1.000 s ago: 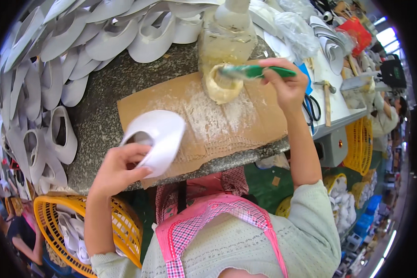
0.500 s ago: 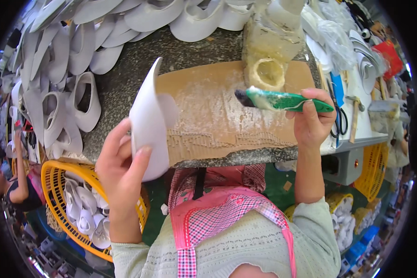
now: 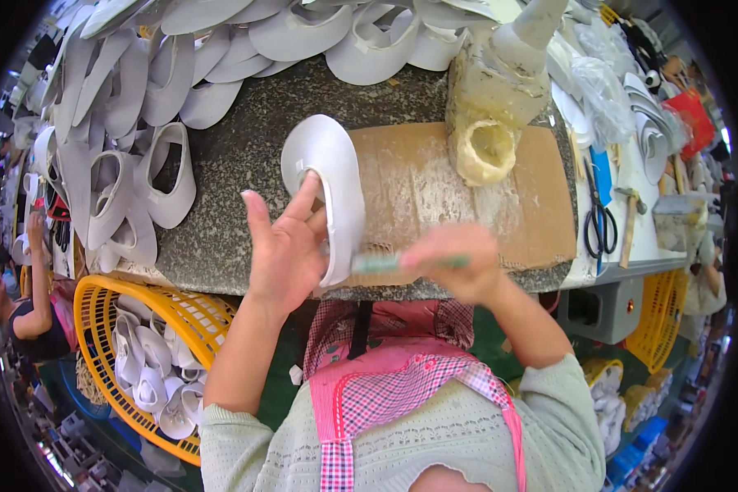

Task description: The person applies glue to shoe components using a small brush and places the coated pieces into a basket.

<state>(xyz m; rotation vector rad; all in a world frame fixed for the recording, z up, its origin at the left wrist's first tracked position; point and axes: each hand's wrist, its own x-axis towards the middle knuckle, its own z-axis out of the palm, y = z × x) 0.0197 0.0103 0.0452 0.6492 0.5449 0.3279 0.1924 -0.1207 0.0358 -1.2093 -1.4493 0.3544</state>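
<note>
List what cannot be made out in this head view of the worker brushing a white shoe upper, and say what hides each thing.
- Brush tip: motion blur, head view; bristles unreadable.
- Right hand: blurred, so its fingers' grip is unclear.
- Shoe upper near side: partly covered by the left hand.
- Glue pot contents: crusted opening, too dim.
- Yellow basket: its far part is hidden under the stone bench.
</note>
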